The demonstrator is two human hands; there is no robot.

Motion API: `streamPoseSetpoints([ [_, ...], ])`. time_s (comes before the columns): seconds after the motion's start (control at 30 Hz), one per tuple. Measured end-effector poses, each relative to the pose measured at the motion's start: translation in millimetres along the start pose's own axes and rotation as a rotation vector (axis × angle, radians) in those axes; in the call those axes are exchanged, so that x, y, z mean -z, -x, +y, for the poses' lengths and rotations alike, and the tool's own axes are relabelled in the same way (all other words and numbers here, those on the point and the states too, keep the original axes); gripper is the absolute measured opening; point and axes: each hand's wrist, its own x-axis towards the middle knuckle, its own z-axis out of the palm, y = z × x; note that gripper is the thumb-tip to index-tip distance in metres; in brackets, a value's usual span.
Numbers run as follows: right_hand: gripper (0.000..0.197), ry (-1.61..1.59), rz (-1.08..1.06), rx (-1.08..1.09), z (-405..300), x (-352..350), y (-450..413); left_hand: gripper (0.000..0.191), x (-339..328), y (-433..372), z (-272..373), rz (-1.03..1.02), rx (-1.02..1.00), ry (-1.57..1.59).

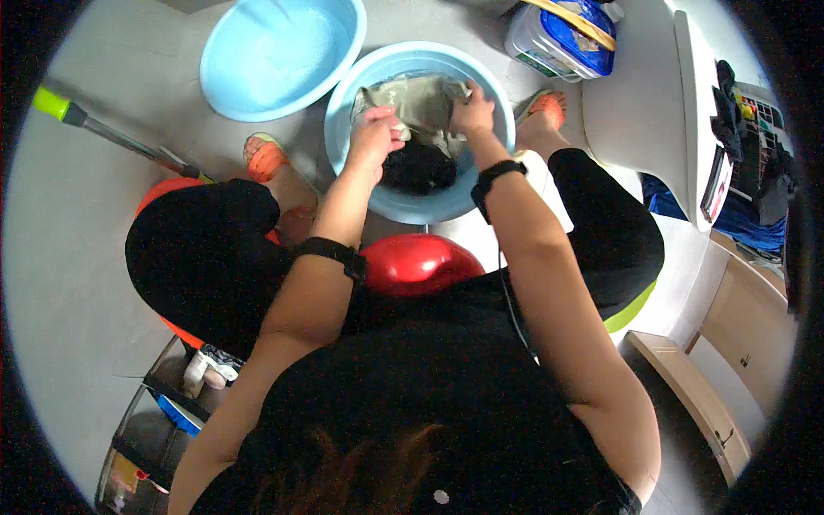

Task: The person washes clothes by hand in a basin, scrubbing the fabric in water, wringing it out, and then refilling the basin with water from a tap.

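Between my feet stands a light blue plastic basin [420,211]. In it lie a grey-green cloth garment [421,96], which looks wet, and a dark cloth item [418,168] nearer to me. My left hand [376,136] grips a bunched part of the grey-green garment at its left. At the garment's right edge, my right hand [475,114] pinches the cloth with bent fingers. The garment is spread between both hands, low inside the basin. Each forearm wears a black strap.
A second light blue basin [277,58] with water stands at the upper left. A lidded plastic container [560,38] is at the upper right, beside a white fixture [634,96]. A green-tipped pole [122,134] is at left, a red rounded object [421,264] before my body.
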Motion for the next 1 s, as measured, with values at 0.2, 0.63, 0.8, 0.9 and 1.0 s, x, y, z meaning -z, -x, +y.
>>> streamPoseSetpoints([
  [0.2,0.05,0.68,-0.402,0.472,-25.6,-74.5,51.5,0.023,21.3,-13.1,-21.9,0.109,0.06,-0.039],
  [0.63,0.036,0.351,-0.529,0.296,-53.0,-42.4,6.2,0.033,37.2,-24.8,-35.9,0.119,0.125,0.031],
  [0.8,0.031,-0.565,-0.346,0.129,-66.6,-13.4,32.9,0.062,25.3,-25.7,-26.1,0.162,0.125,0.178],
  [0.9,0.028,-0.61,-0.432,0.29,-93.1,29.8,98.6,0.057,21.9,-21.4,-20.3,0.063,0.13,0.512],
  [1.0,0.026,-0.44,-0.247,0.676,-130.3,48.1,149.6,0.05,47.2,-45.8,-54.6,-0.925,-0.256,1.138],
])
